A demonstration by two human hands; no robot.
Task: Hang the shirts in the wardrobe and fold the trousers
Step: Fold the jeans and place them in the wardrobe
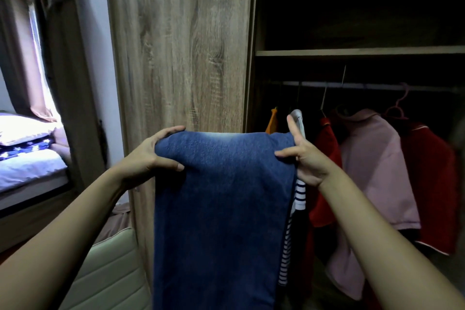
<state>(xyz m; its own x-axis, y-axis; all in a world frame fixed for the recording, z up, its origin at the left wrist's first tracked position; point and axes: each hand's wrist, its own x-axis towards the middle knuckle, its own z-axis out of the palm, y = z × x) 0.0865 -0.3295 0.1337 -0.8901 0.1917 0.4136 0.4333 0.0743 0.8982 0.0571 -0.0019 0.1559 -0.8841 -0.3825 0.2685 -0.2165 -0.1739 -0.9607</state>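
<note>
Blue denim trousers (pixel 221 209) hang down in front of me, held up by their folded top edge. My left hand (pixel 148 156) grips the left corner, thumb in front and fingers behind. My right hand (pixel 304 158) pinches the right corner. Behind them the wardrobe (pixel 181 53) stands open on its right side. On its rail (pixel 364 86) hang a striped shirt (pixel 294 209), a red shirt (pixel 324 173), a pink shirt (pixel 372 168) and another red shirt (pixel 430 184). An orange garment (pixel 272 122) shows at the rail's left end.
A wooden shelf (pixel 359 52) crosses the wardrobe above the rail. The closed wooden door fills the left half. A pale padded chair (pixel 110 272) stands low on the left. A bed (pixel 27 166) with pillows and a curtained window (pixel 37 63) lie further left.
</note>
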